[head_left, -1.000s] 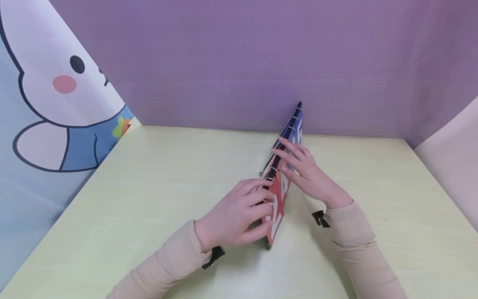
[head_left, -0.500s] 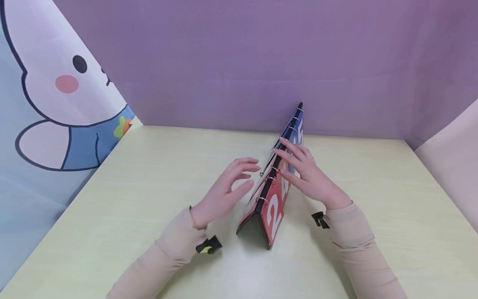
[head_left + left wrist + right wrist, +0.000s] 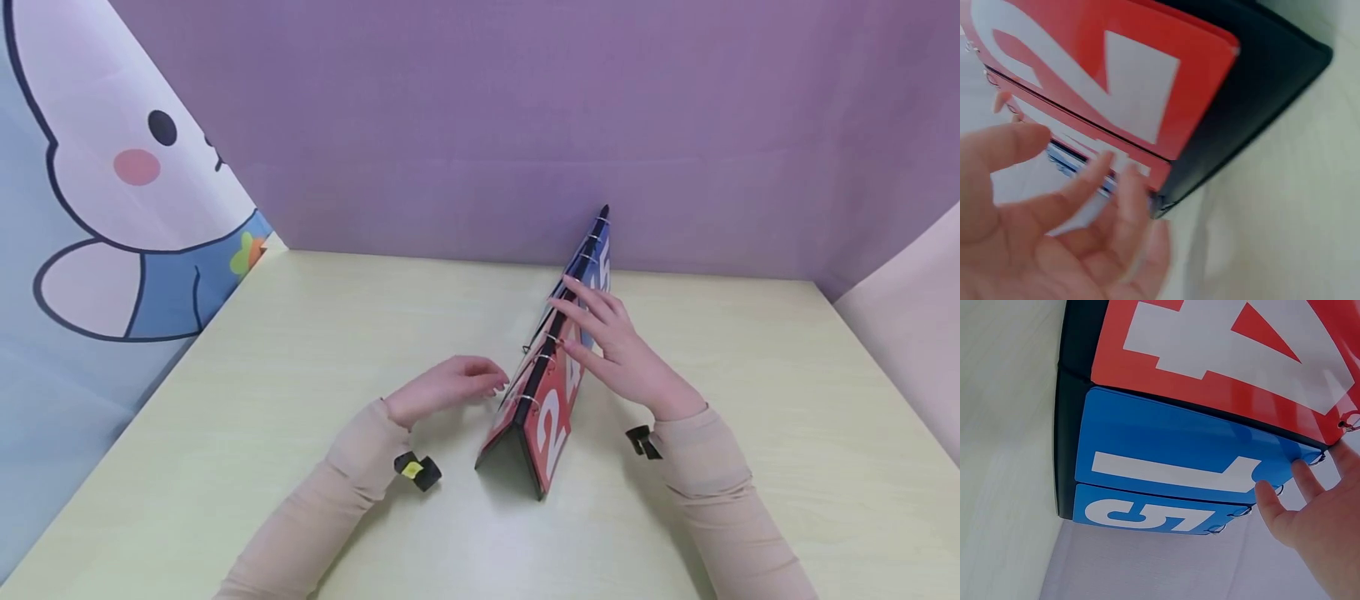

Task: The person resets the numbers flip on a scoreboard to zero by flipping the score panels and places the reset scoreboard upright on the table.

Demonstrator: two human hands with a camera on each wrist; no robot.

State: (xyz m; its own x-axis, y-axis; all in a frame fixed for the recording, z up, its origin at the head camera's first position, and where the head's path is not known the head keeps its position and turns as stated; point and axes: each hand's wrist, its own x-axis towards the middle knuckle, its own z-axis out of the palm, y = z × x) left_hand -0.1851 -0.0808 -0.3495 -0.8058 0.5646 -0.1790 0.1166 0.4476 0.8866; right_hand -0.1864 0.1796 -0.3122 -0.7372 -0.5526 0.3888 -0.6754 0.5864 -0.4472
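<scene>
A tabletop flip scoreboard [image 3: 551, 429] stands like a tent, its black spine running away from me. Rings along the spine carry the number cards. On its right face I see a red 2, a red 4 [image 3: 1329, 369], a blue 1 [image 3: 1160, 437] and a blue 5. My right hand [image 3: 618, 354] rests on the spine near the middle, fingers spread and nearly straight. Beside the near end of the left face is my left hand [image 3: 450, 387], its fingers loosely bent and holding nothing. In the left wrist view they overlap the lower edge of a red card [image 3: 1191, 69].
The scoreboard stands on a pale wood-grain table [image 3: 300, 375]. A purple backdrop [image 3: 487, 125] rises behind the far edge, close to the scoreboard's far end. A cloth printed with a cartoon rabbit [image 3: 82, 200] hangs at left, and a pale panel [image 3: 915, 333] at right.
My left hand has let go of the scoreboard's near end, drawn off to the left and come down beside the left face. The right hand and the scoreboard have stayed put.
</scene>
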